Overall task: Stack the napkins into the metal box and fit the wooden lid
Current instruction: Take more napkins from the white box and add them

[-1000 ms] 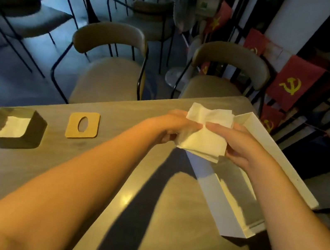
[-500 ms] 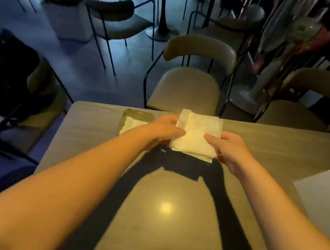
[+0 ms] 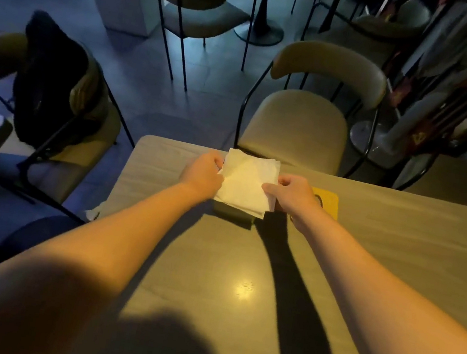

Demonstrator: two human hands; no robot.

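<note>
Fingers of left hand (image 3: 203, 172) and right hand (image 3: 292, 194) are curled shut on opposite side edges of the napkins (image 3: 245, 183), a white stack pinched between thumb and fingertips. Stack is held directly over the metal box (image 3: 232, 215), whose near wall only is seen beneath. Wooden lid (image 3: 328, 202) lies flat just right of box, partly hidden by right wrist. Box sits on table (image 3: 401, 236), nr far edge; chair (image 3: 303, 120) stands beyond it.
</note>
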